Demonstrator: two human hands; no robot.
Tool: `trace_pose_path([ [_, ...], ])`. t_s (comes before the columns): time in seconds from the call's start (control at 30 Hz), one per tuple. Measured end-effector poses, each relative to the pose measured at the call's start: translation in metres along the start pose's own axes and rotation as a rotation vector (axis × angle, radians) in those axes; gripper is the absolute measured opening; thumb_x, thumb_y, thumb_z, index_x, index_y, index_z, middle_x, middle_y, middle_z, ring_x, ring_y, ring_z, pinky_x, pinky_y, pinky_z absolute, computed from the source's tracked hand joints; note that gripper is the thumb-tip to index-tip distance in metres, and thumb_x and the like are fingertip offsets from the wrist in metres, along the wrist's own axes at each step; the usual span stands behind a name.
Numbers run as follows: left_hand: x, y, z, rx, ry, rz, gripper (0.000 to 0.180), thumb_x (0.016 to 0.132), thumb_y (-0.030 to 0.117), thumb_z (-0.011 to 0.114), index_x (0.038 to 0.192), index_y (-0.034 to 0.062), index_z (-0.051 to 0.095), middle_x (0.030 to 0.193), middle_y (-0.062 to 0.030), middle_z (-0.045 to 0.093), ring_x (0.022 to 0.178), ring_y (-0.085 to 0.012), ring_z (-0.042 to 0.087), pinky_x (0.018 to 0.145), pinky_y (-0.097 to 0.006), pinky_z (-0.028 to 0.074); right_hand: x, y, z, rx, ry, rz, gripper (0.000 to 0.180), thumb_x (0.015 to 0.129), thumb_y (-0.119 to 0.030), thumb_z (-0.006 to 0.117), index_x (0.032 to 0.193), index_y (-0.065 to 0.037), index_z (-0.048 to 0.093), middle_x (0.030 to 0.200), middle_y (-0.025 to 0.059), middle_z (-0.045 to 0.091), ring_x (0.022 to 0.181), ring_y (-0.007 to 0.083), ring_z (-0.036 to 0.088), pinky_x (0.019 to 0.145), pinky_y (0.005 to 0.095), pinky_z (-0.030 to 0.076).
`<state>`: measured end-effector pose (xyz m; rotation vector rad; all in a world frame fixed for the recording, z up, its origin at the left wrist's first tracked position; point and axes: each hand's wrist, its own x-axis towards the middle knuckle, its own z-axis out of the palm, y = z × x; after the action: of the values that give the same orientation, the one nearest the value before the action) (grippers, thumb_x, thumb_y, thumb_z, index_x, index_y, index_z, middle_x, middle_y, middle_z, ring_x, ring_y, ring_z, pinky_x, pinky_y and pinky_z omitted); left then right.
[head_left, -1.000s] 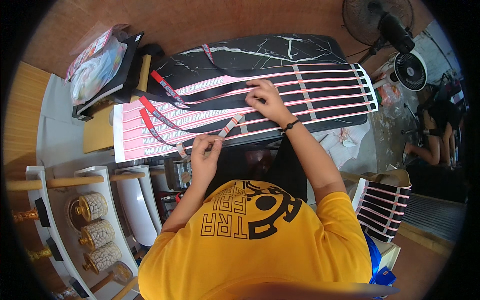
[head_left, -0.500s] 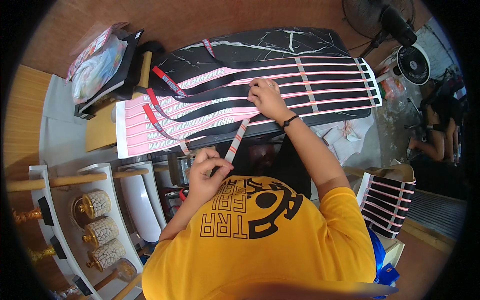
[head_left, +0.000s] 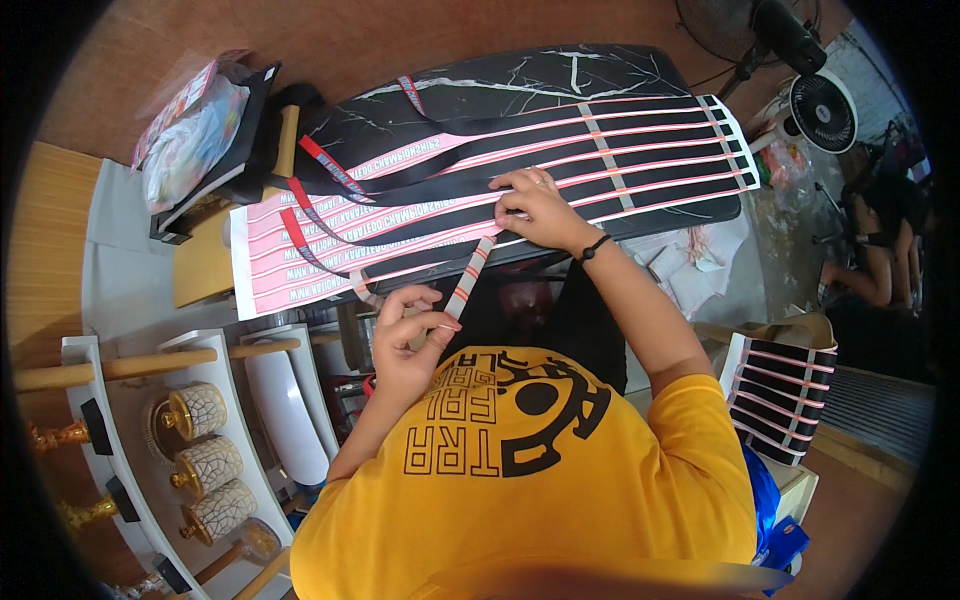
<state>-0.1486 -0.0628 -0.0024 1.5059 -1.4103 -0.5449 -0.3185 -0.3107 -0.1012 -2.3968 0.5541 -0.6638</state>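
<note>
A large sheet of printed pink-and-black ribbons lies across the black marble-patterned table. Loose black ribbons with red ends curl over its left half. From the sheet's near edge a narrow pale tape strip with red stripes slants down toward my left hand. Thumb and forefinger of that hand pinch at its lower end. Over the ribbons, my right hand has its fingers curled and its thumb close to the strip's upper end. What lies under those fingertips is hidden.
At the left, a black stand carries plastic bags. A white shelf with patterned jars stands lower left. Two fans, one white, are at upper right. Another striped ribbon sheet hangs at the right. Another person is far right.
My right hand has shifted slightly, its thumb dropping toward the strip's upper end. My left hand stays at the lower end. The whole view has tilted a little.
</note>
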Motion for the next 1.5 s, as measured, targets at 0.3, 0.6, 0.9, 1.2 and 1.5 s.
trace_pose_path([
  [0.3,0.004,0.012,-0.005,0.188,0.005,0.163,0.013,0.069,0.004,0.078,0.082,0.0088,0.077,0.076,-0.0015,0.07,0.082,-0.0206,0.061,0.081,-0.035,0.044,0.012,-0.013,0.011,-0.123,0.005,0.057,0.016,0.084,-0.027,0.069,0.082,-0.011,0.069,0.123,0.0042,0.058,0.124,0.0284,0.048,0.114,0.0571,0.022],
  [0.6,-0.006,0.007,-0.016,0.228,-0.061,0.19,0.018,0.066,0.004,0.08,0.083,0.0065,0.078,0.075,-0.0046,0.071,0.074,-0.0226,0.062,0.077,-0.034,0.046,0.027,-0.019,0.027,-0.151,0.091,0.114,0.019,0.084,-0.029,0.069,0.085,-0.01,0.074,0.12,0.0044,0.059,0.125,0.0278,0.048,0.114,0.0559,0.024],
  [0.9,-0.048,-0.028,-0.015,0.176,-0.116,-0.082,0.012,0.075,0.003,0.078,0.088,0.0033,0.077,0.08,-0.0084,0.073,0.076,-0.0224,0.064,0.074,-0.034,0.05,0.025,-0.01,0.032,-0.131,0.173,0.072,0.02,0.082,-0.029,0.071,0.08,-0.009,0.071,0.113,0.0044,0.06,0.118,0.0256,0.052,0.111,0.0524,0.028],
  [1.2,-0.094,-0.126,-0.022,0.177,-0.423,-0.847,0.05,0.088,0.024,0.073,0.126,-0.004,0.06,0.097,-0.0212,0.072,0.093,-0.03,0.071,0.081,-0.037,0.053,0.024,-0.02,0.023,-0.021,0.221,0.051,0.028,0.078,-0.026,0.076,0.094,-0.011,0.059,0.107,0.0077,0.061,0.113,0.0302,0.055,0.107,0.0518,0.032],
  [1.5,0.072,-0.006,-0.026,0.332,-0.471,-0.235,0.032,0.095,0.029,0.063,0.106,-0.0009,0.07,0.09,-0.0179,0.072,0.081,-0.0268,0.071,0.074,-0.035,0.053,0.028,0.061,-0.079,-0.117,0.606,0.316,0.015,0.08,-0.006,0.071,0.094,-0.007,0.068,0.096,0.0119,0.065,0.098,0.0327,0.06,0.089,0.0427,0.046],
])
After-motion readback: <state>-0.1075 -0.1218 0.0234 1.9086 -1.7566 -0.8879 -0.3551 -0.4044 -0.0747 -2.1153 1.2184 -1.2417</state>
